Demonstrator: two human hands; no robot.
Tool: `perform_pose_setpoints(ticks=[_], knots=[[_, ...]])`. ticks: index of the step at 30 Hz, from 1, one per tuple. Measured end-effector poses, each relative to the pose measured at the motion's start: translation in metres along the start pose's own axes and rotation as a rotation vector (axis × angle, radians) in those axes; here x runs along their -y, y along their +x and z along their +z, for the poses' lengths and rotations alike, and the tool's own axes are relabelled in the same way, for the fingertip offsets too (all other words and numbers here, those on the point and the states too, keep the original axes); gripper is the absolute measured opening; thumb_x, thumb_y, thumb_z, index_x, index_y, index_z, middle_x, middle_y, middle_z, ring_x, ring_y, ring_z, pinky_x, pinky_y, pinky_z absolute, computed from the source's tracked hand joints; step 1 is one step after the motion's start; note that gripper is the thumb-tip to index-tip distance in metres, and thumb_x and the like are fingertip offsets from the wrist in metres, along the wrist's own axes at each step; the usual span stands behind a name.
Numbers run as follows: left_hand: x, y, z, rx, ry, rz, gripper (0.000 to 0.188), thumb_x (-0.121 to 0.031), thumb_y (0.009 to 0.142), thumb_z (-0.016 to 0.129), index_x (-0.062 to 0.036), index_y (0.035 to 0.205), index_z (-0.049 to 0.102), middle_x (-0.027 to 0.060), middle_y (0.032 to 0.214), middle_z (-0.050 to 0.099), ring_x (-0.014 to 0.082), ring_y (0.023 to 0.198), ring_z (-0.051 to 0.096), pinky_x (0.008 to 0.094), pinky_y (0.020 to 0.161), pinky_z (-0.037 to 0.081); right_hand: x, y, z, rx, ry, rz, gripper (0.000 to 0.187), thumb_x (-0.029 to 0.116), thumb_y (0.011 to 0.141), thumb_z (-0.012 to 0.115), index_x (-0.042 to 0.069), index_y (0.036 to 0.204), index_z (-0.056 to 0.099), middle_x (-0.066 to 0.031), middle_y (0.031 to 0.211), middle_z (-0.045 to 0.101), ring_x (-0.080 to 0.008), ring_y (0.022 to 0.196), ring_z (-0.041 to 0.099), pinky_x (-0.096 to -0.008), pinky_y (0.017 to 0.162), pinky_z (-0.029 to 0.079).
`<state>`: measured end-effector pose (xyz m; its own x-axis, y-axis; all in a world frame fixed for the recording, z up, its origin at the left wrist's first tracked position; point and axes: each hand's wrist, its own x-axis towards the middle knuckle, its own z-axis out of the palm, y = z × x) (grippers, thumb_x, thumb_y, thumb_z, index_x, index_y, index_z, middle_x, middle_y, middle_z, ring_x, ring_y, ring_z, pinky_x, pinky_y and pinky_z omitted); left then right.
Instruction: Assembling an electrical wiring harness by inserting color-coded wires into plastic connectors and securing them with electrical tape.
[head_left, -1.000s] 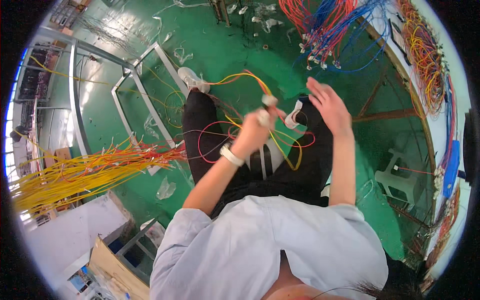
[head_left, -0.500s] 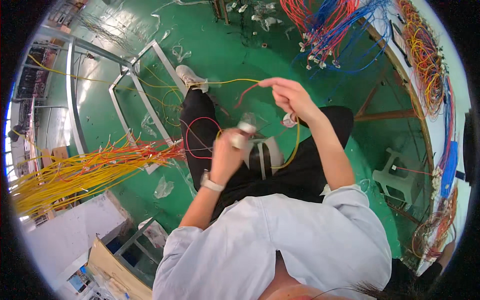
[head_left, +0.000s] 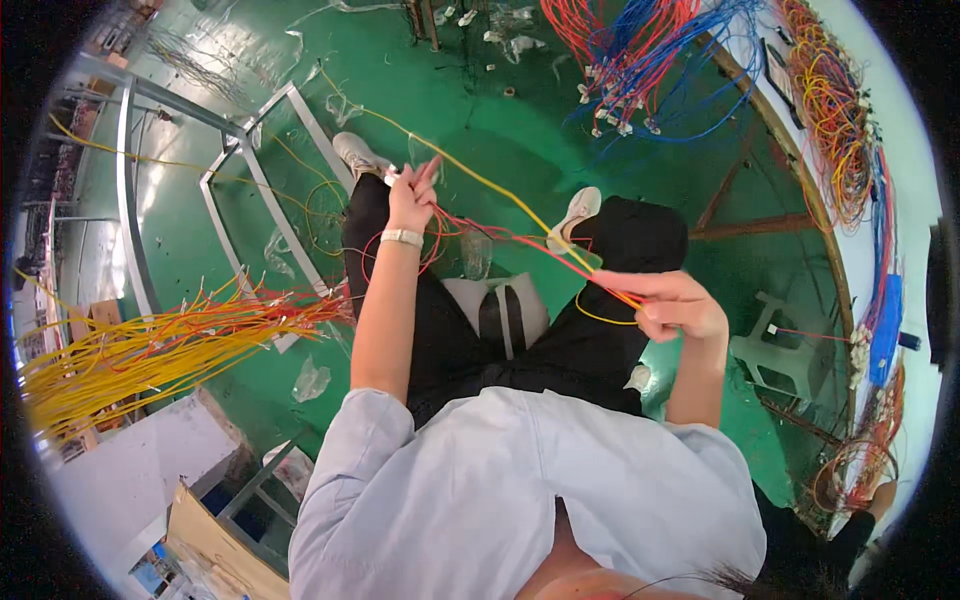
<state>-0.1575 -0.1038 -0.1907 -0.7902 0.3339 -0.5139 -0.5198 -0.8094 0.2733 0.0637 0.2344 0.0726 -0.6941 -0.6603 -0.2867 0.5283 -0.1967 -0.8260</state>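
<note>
My right hand (head_left: 680, 305) is closed in a pinch on a yellow wire (head_left: 480, 178) and a red wire (head_left: 540, 243), in front of my right thigh. From there the yellow wire runs forward and left over the green floor, and a loop of it hangs below the fingers. The red wire stretches across to my left hand (head_left: 408, 200), which appears closed on it, though some fingers stick out. A small white piece shows by its fingertips; its kind is unclear. Red strands sag beside the left wrist.
A thick bundle of yellow and red wires (head_left: 130, 360) lies at left beside a metal frame (head_left: 230, 165). Red and blue wires (head_left: 640, 70) hang at the far right. A wire-laden bench edge (head_left: 835, 260) curves along the right, with a pale stool (head_left: 775, 345) below.
My left hand has moved forward and left, my right hand back and right. The red and yellow wires are now drawn out between and beyond them. A second shoe has come into view.
</note>
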Motion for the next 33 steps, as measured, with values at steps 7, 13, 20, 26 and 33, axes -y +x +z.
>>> perform_pose_setpoints(ticks=[7, 13, 20, 26, 33], knots=[[0.008, -0.024, 0.06, 0.098, 0.338, 0.012, 0.02, -0.022, 0.096, 0.05, -0.0046, 0.103, 0.057, -0.0055, 0.077, 0.055, 0.0024, 0.044, 0.028, 0.0191, 0.036, 0.019, -0.036, 0.028, -0.003, 0.565, -0.186, 0.347, 0.04, 0.013, 0.094, 0.047, -0.001, 0.132, 0.048, -0.0005, 0.056, 0.046, -0.0081, 0.05, 0.042, -0.0251, 0.048, 0.036], [0.018, -0.023, -0.005, -0.668, 0.57, 1.06, 0.019, -0.006, 0.081, 0.065, 0.0036, 0.096, 0.058, 0.0092, 0.087, 0.064, 0.0194, 0.076, 0.059, 0.0349, 0.071, 0.047, -0.036, 0.05, 0.025, 0.843, -0.222, 0.254, 0.039, 0.009, 0.092, 0.043, 0.001, 0.128, 0.053, 0.0, 0.049, 0.045, -0.0075, 0.045, 0.039, -0.0249, 0.044, 0.034], [0.036, -0.07, -0.022, -0.66, 0.243, 0.397, 0.019, -0.017, 0.086, 0.063, -0.0082, 0.082, 0.047, 0.0057, 0.066, 0.055, 0.011, 0.039, 0.038, 0.0258, 0.035, 0.028, -0.053, 0.035, 0.017, 0.811, -0.153, 0.342, 0.037, 0.007, 0.094, 0.044, 0.001, 0.129, 0.052, -0.0002, 0.049, 0.045, -0.0083, 0.043, 0.038, -0.0249, 0.042, 0.034], [0.045, -0.07, -0.03, -0.708, 0.243, 0.394, 0.019, -0.016, 0.089, 0.061, -0.0108, 0.075, 0.047, -0.0023, 0.053, 0.042, 0.0076, 0.035, 0.032, 0.024, 0.033, 0.021, -0.039, 0.033, 0.015, 1.008, -0.076, 0.253, 0.035, 0.007, 0.095, 0.04, -0.005, 0.126, 0.052, -0.0025, 0.049, 0.047, -0.01, 0.041, 0.043, -0.0259, 0.041, 0.036], [0.032, -0.074, -0.005, -0.184, 0.176, 0.374, 0.016, -0.023, 0.096, 0.05, -0.0085, 0.1, 0.056, -0.0051, 0.066, 0.048, 0.0045, 0.042, 0.03, 0.0209, 0.037, 0.022, -0.045, 0.035, 0.007, 0.92, -0.067, 0.422, 0.03, 0.01, 0.093, 0.05, -0.002, 0.118, 0.06, -0.0076, 0.065, 0.057, -0.0167, 0.059, 0.055, -0.029, 0.056, 0.045]])
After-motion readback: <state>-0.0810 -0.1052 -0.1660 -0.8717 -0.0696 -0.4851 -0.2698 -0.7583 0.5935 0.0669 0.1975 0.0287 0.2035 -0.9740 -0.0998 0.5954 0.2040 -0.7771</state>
